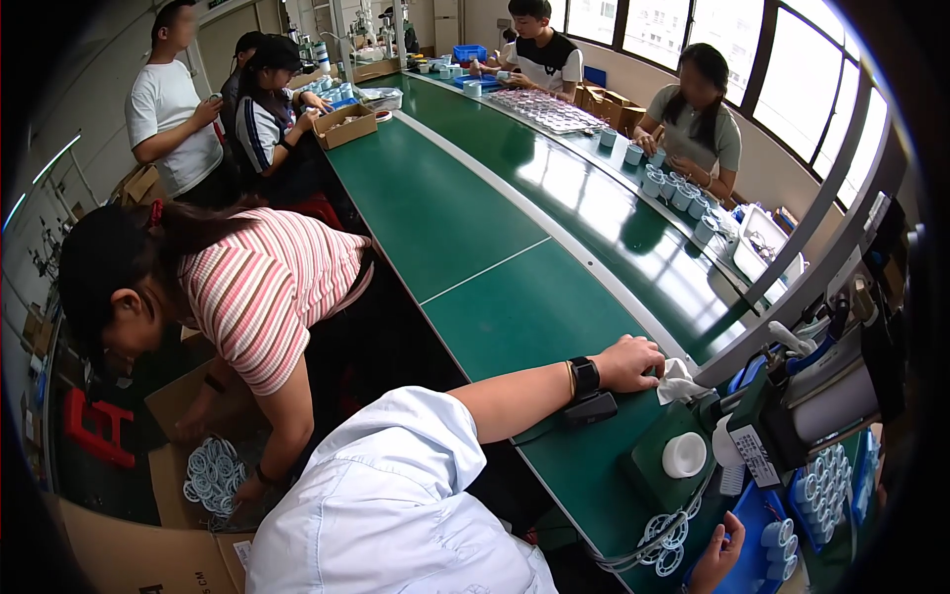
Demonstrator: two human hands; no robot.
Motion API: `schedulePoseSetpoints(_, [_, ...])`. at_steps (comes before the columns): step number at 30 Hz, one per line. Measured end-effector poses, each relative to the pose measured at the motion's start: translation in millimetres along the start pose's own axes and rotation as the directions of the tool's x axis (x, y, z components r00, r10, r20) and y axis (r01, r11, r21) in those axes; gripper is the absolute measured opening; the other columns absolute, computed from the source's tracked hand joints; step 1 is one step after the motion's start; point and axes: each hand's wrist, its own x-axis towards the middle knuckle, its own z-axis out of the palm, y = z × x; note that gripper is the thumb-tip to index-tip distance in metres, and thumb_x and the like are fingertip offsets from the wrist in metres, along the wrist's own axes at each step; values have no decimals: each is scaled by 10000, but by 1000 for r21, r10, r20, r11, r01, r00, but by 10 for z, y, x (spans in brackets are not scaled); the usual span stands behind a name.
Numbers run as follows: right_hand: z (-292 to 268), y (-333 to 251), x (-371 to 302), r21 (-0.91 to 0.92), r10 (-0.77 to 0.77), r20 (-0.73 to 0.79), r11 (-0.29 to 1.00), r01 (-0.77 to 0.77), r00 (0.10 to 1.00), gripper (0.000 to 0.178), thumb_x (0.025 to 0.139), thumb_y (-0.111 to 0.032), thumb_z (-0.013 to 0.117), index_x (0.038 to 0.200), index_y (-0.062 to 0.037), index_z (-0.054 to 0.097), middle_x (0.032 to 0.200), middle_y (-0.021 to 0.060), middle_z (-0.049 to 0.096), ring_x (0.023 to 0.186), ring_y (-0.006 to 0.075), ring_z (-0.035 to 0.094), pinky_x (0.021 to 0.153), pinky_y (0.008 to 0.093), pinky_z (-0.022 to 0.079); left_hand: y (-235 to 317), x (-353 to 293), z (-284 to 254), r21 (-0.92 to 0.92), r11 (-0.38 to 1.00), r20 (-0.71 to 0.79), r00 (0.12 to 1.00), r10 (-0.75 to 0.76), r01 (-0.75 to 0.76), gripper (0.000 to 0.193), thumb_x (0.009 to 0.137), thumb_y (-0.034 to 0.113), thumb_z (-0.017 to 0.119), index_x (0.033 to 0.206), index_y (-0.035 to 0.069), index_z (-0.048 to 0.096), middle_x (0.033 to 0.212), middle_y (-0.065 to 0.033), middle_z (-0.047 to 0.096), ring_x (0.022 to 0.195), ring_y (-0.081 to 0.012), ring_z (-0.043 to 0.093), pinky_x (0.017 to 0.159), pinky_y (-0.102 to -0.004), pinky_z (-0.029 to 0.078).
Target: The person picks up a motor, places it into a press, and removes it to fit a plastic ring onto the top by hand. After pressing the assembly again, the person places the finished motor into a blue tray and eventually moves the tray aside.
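My left arm reaches across the green table, and my left hand (631, 364) rests by the metal rail with its fingers curled. Beside its fingertips is a crumpled white cloth (681, 383); whatever the fingers may hold is hidden. Low at the right, my right hand (719, 556) is open, fingers bent and apart, with nothing visible in it. It is between a pile of light-blue plastic rings (665, 543) on the table and a blue tray (754, 530) with light-blue round parts (780, 549). A green bench machine (658, 460) with a white round knob (684, 455) stands between my hands.
At my left, a person in a striped shirt (267, 287) bends over a cardboard box (178, 495) of light-blue rings (215, 475). Other people work along the long green table (435, 198). A metal post (762, 307) rises at right. Another blue tray (821, 495) holds white cylindrical parts.
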Motion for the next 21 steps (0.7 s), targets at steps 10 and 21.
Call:
schedulePoseSetpoints(10, [242, 356, -342, 2, -57, -22, 998, 57, 998, 272, 964, -178, 588, 1172, -8, 626, 1026, 122, 655, 810, 189, 589, 704, 289, 476, -89, -315, 249, 21, 999, -23, 999, 25, -24, 159, 819, 293, 672, 921, 172, 690, 896, -45, 612, 956, -252, 577, 866, -419, 403])
schedulePoseSetpoints(21, [337, 492, -309, 8, -87, -8, 996, 87, 996, 261, 964, -168, 589, 1168, -10, 625, 1020, 115, 647, 796, 177, 573, 693, 285, 470, -164, -310, 291, 20, 999, -20, 999, 44, -43, 162, 817, 290, 670, 926, 172, 692, 911, -50, 617, 962, -251, 585, 860, -421, 406])
